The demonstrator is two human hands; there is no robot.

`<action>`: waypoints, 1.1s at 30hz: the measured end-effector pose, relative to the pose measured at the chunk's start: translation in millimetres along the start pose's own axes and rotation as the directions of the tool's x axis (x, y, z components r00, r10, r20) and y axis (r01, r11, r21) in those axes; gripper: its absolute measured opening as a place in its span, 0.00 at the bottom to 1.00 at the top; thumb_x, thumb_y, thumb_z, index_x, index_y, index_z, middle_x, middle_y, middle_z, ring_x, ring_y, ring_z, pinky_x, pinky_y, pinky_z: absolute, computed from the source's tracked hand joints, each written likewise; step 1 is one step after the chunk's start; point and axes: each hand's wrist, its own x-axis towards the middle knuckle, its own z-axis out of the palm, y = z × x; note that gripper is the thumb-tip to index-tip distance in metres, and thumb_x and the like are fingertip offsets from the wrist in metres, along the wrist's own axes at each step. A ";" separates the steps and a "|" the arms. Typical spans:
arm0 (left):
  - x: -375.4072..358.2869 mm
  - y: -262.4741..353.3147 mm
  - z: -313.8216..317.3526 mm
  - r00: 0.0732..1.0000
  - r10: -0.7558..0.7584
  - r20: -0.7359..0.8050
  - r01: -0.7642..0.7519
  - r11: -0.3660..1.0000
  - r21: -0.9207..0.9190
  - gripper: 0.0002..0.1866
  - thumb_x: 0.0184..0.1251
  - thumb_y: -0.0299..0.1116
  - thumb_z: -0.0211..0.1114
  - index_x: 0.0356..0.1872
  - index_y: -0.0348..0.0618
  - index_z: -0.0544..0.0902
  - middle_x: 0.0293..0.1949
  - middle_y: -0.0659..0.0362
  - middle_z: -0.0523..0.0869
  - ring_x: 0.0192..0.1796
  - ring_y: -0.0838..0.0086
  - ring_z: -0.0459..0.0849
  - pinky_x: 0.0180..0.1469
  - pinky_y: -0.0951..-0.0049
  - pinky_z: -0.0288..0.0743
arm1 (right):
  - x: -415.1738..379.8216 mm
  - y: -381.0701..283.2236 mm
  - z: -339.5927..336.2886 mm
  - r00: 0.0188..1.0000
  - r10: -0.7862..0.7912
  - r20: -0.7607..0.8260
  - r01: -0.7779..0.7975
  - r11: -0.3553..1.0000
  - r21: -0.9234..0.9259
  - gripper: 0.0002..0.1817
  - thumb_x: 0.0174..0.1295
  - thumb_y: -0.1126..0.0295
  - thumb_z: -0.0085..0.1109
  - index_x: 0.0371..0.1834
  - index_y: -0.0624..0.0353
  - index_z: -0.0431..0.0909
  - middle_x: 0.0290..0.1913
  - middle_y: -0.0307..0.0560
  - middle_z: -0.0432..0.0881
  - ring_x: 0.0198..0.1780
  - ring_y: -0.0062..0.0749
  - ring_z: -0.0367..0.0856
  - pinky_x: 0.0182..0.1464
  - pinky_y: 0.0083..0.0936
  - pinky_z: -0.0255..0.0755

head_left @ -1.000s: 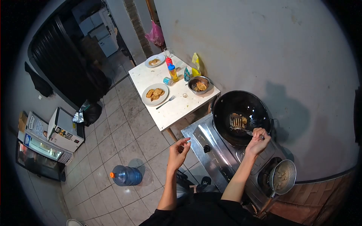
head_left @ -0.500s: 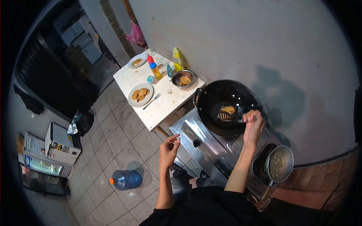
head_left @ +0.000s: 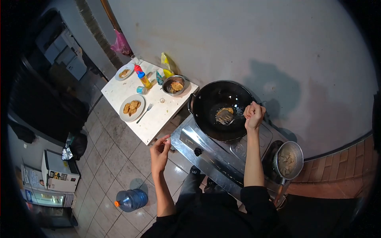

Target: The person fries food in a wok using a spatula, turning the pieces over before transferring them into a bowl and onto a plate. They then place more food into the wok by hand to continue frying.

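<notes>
My right hand [head_left: 254,115] is wrapped round the handle of a slotted spatula [head_left: 226,117]. The spatula's head is inside a black wok [head_left: 206,123], against a browned, fried piece of food [head_left: 227,110] in bubbling oil. Away from the stove's left edge, my left hand [head_left: 160,154] hovers over the floor, thumb and fingertips drawn together in a pinch. Whatever lies between those fingertips, if anything, is too small to make out. The wok sits on a metal stove [head_left: 210,147].
A saucepan [head_left: 276,168] of pale pieces stands on the stove's right. The white table [head_left: 152,127] bears a plate of fried pieces [head_left: 124,116], a fork [head_left: 145,113], a metal bowl [head_left: 166,91], bottles and packets. A large water bottle [head_left: 132,200] lies on the tiled floor.
The view has shifted, so table and stove appear further left. The spatula's head has tilted over and now lies against the front of the fried piece. My left hand remains pinched, off the stove.
</notes>
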 end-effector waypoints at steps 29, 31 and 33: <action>180.9 -16.2 73.4 0.925 0.210 0.315 -0.312 0.895 0.319 0.16 0.61 0.36 0.67 0.37 0.28 0.83 0.19 0.60 0.79 0.21 0.82 0.73 0.24 0.81 0.67 | -40.1 41.2 -7.4 0.981 -0.089 -0.175 0.055 0.980 -0.193 0.23 0.61 0.69 0.43 0.07 0.57 0.50 0.08 0.39 0.53 0.12 0.22 0.51 0.18 0.24 0.44; 185.0 -18.7 73.8 0.914 0.267 0.307 -0.360 0.881 0.307 0.16 0.61 0.36 0.67 0.34 0.28 0.84 0.17 0.59 0.78 0.18 0.81 0.72 0.23 0.80 0.66 | -43.3 40.5 -6.2 0.975 -0.094 -0.203 0.054 0.979 -0.195 0.23 0.61 0.69 0.43 0.07 0.57 0.50 0.09 0.38 0.53 0.12 0.22 0.51 0.18 0.25 0.44; 190.0 -16.3 73.9 0.909 0.251 0.332 -0.358 0.879 0.316 0.15 0.61 0.36 0.67 0.32 0.28 0.84 0.16 0.59 0.78 0.18 0.81 0.72 0.22 0.80 0.66 | -43.9 42.7 -2.8 0.971 -0.092 -0.219 0.044 0.976 -0.214 0.24 0.61 0.69 0.43 0.07 0.57 0.50 0.09 0.38 0.53 0.12 0.21 0.51 0.17 0.25 0.44</action>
